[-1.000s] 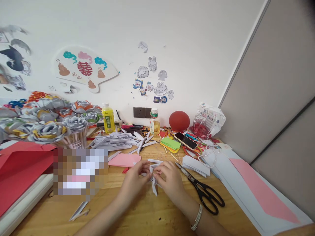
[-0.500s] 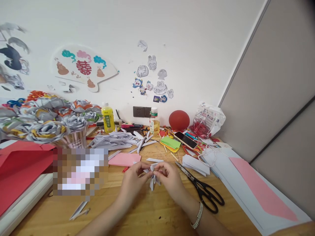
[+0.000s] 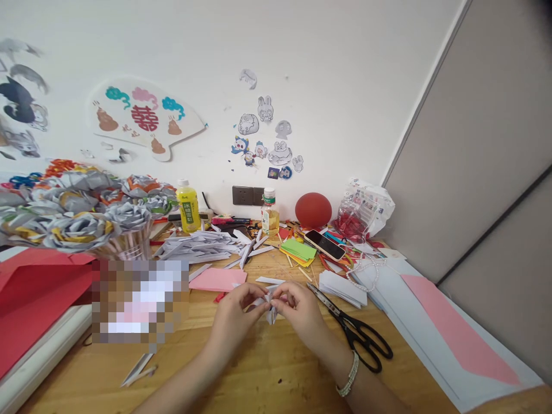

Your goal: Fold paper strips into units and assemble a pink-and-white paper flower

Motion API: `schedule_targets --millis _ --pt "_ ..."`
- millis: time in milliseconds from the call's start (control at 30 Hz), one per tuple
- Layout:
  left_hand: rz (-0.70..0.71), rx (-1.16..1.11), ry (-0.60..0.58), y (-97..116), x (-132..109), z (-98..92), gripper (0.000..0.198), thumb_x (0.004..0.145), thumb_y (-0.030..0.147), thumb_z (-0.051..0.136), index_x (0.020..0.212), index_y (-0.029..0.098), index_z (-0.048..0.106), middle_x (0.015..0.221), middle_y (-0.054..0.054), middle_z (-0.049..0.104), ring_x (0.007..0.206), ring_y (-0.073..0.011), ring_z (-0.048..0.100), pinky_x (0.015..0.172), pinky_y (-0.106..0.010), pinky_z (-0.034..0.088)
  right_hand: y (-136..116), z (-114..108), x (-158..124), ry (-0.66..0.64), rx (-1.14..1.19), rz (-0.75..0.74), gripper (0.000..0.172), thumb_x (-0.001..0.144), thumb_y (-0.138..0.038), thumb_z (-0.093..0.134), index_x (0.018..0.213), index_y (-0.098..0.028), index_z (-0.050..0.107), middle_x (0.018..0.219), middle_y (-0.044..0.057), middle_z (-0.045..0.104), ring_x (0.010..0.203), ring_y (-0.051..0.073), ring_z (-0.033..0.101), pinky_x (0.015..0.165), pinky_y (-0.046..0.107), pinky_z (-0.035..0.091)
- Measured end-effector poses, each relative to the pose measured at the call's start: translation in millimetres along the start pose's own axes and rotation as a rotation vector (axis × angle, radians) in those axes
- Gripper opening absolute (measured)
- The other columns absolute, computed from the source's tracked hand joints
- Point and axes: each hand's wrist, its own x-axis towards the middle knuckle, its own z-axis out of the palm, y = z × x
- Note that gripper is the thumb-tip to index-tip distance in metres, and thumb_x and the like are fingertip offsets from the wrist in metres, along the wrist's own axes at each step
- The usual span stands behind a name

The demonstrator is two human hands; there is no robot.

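Note:
Over the wooden table (image 3: 259,374), my left hand (image 3: 235,322) and my right hand (image 3: 302,313) pinch a small folded white paper piece (image 3: 270,307) between their fingertips. Both hands are closed on it, thumbs and forefingers meeting at the paper, which sticks out a little below them. A beaded bracelet (image 3: 348,375) is on my right wrist. Black scissors (image 3: 353,332) lie just right of my right hand. A pink sheet (image 3: 218,280) lies just beyond my left hand.
A heap of white paper strips (image 3: 202,246) lies behind. Paper roses (image 3: 81,221) stand at left above red paper (image 3: 30,299). A yellow bottle (image 3: 188,207), small bottle (image 3: 269,214), red ball (image 3: 313,211), phone (image 3: 324,245), coloured notes (image 3: 298,251) and large white sheets (image 3: 431,328) crowd the table.
The tail of paper hanging below my fingers has grown shorter as the fingers worked it. Both hands stayed in about the same place over the table.

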Motion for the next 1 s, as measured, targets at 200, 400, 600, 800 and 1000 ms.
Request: schedule_targets --millis 200,400,600,800,1000 --pt "0.068 0.142 0.028 5 -2 -1.4 0.011 0.067 0.029 0.063 0.068 0.019 0.058 0.075 -0.002 0.066 0.074 -0.0179 0.061 0.071 -0.028 0.048 0 -7 1 -0.066 0.004 -0.069 0.004 0.077 -0.018 0.061 0.073 -0.019 0.059 0.071 -0.001 0.057 0.067 0.013 0.053 0.061 0.023 0.043" --pt "0.177 0.294 0.050 7 -7 -1.7 0.011 0.072 0.030 0.059 0.076 0.020 0.061 0.075 -0.002 0.065 0.069 -0.0168 0.059 0.060 -0.024 0.045 3 -10 2 -0.101 0.017 -0.140 0.005 0.079 -0.020 0.060 0.074 -0.019 0.059 0.073 0.000 0.059 0.071 0.015 0.055 0.066 0.025 0.043" --pt "0.258 0.385 0.049 11 -12 -1.7 0.013 0.077 0.031 0.054 0.074 0.020 0.060 0.073 -0.003 0.062 0.068 -0.0169 0.056 0.063 -0.025 0.043 2 -11 3 -0.084 -0.007 -0.174 0.005 0.078 -0.022 0.062 0.076 -0.019 0.060 0.075 0.001 0.060 0.071 0.015 0.055 0.067 0.026 0.043" --pt "0.123 0.312 -0.070 16 -5 -5.4 0.012 0.073 0.031 0.057 0.069 0.019 0.055 0.070 0.000 0.060 0.067 -0.0159 0.055 0.062 -0.024 0.041 -3 -14 2 -0.102 -0.084 -0.109 0.006 0.076 -0.021 0.064 0.071 -0.019 0.061 0.070 -0.001 0.060 0.068 0.013 0.054 0.064 0.024 0.041" --pt "-0.101 0.066 -0.314 -9 5 -4.8 0.024 0.068 0.036 0.063 0.065 0.018 0.047 0.064 0.001 0.059 0.062 -0.0150 0.056 0.056 -0.023 0.040 0 -13 3 -0.288 0.166 0.202 0.012 0.074 -0.028 0.063 0.073 -0.017 0.058 0.061 -0.003 0.055 0.056 0.011 0.054 0.053 0.022 0.045"
